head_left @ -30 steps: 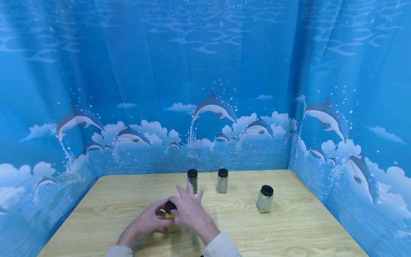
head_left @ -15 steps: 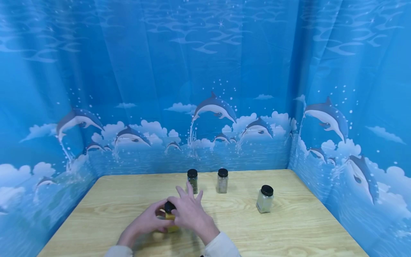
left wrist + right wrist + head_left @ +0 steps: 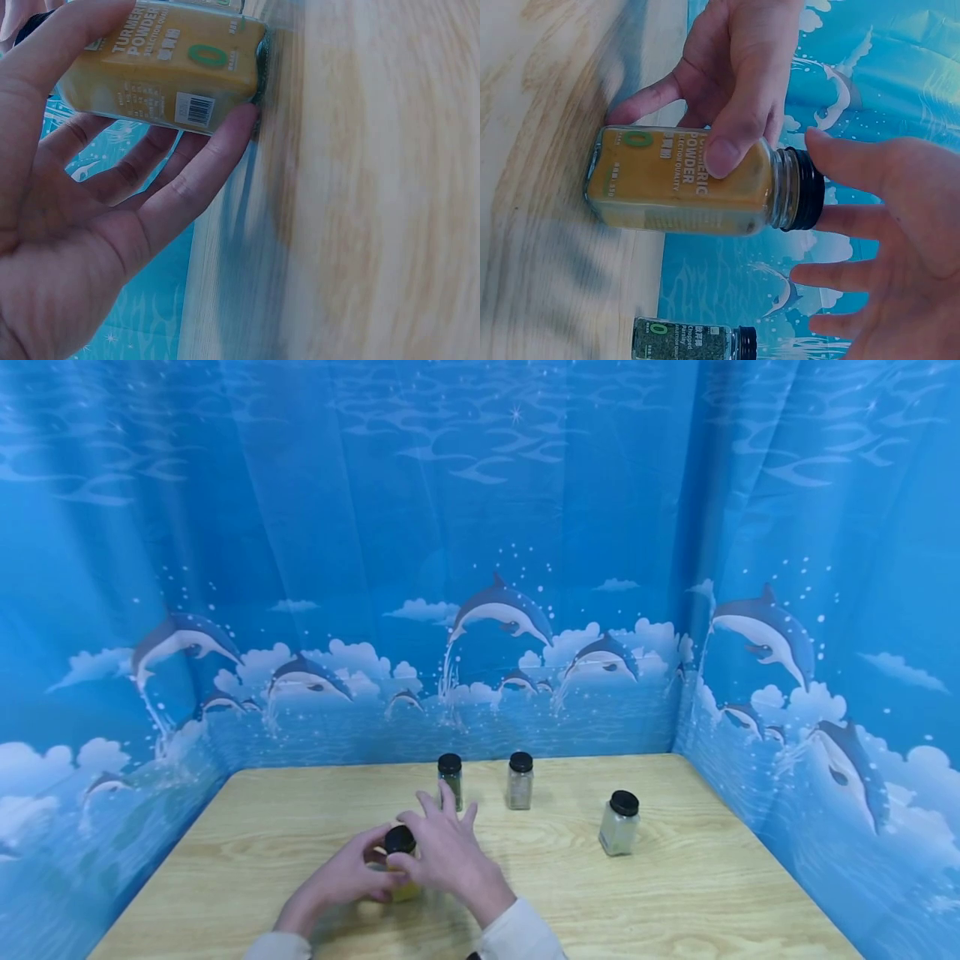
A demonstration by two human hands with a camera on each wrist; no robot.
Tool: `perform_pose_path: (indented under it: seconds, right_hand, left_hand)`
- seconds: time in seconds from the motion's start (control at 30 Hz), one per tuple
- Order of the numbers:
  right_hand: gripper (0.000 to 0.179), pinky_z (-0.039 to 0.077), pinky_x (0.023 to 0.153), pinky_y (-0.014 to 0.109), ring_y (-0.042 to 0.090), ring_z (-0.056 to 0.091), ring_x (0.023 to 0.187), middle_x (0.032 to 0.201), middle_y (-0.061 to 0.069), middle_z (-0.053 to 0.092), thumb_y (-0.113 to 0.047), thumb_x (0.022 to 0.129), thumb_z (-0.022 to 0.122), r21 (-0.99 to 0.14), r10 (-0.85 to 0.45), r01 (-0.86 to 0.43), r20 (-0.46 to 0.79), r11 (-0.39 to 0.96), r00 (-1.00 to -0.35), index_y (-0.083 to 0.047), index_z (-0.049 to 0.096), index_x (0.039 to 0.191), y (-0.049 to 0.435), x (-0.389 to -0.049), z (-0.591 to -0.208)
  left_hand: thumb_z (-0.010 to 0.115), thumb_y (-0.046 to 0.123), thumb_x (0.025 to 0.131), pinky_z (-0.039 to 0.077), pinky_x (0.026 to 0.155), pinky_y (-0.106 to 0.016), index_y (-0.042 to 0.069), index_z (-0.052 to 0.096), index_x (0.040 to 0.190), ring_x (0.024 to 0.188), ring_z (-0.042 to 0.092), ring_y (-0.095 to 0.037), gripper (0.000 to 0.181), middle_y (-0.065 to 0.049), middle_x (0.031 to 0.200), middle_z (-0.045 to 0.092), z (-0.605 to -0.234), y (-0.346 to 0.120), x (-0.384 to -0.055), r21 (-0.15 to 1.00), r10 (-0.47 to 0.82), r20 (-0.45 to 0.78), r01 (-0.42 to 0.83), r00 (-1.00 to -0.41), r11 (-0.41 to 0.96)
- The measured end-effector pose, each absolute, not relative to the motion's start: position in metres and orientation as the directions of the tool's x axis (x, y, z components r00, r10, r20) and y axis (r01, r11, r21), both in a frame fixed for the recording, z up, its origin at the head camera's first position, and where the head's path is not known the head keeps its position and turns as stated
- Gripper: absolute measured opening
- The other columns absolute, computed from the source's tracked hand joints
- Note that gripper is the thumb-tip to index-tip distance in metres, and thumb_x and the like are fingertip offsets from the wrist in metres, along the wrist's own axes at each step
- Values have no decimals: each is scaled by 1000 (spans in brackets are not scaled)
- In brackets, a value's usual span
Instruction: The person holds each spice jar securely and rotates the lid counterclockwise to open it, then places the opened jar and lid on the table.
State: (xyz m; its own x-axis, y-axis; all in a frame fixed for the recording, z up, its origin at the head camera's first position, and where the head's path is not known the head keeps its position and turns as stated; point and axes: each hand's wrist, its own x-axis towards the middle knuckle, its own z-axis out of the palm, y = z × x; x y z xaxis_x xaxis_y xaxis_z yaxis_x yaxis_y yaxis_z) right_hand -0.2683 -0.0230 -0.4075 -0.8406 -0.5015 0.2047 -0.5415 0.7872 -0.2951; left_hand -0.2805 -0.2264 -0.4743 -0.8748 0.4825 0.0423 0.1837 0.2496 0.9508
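Note:
A square glass jar of turmeric powder [image 3: 667, 180] with a black screw lid [image 3: 808, 189] stands upright, its base at the wooden tabletop. My left hand [image 3: 348, 872] grips the jar from the left; in the right wrist view its thumb lies across the front label. My right hand [image 3: 453, 856] is at the top, thumb and index finger on opposite sides of the lid, the other fingers spread out. From the left wrist, the turmeric label and a barcode [image 3: 195, 109] show, while the lid is mostly hidden behind the thumb.
A chopped parsley jar [image 3: 682, 339] stands just behind my right hand. Farther right are a black-lidded jar with greyish contents [image 3: 519, 785] and another with pale contents [image 3: 619, 827]. A blue dolphin-print curtain [image 3: 480, 568] encloses the back and sides of the table [image 3: 675, 902].
My right hand has shifted slightly to the right with its fingers turned a little, so more of the lid shows. The left hand and the jar stay nearly in place.

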Motion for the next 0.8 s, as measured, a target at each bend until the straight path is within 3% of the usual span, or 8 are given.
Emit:
perform_pose_path:
  seconds: [0.2,0.53,0.8]
  right_hand:
    - [45,27,107,88,49,25,154,159,14,47,-49,90,76,-288,-487,-538,232,792,-842,-23,70,126,-24,-270,-410]
    - [46,27,106,88,50,27,153,160,13,45,-28,90,77,-272,-511,-559,231,783,-828,-31,66,134,-25,-266,-410]
    - [48,25,108,87,49,24,155,162,11,43,-21,92,75,-295,-525,-561,199,774,-828,-35,63,136,-25,-265,-409]
  left_hand:
    - [78,17,91,66,74,-43,4,56,134,105,66,-26,50,-24,133,59,-474,-226,-282,952,484,39,180,-874,248]
    - [79,16,90,66,75,-42,6,49,148,100,65,-24,66,-23,135,59,-473,-226,-281,952,475,16,158,-880,261]
    - [79,15,90,66,74,-41,5,50,147,99,65,-24,64,-21,132,61,-473,-227,-281,950,475,26,169,-880,261]
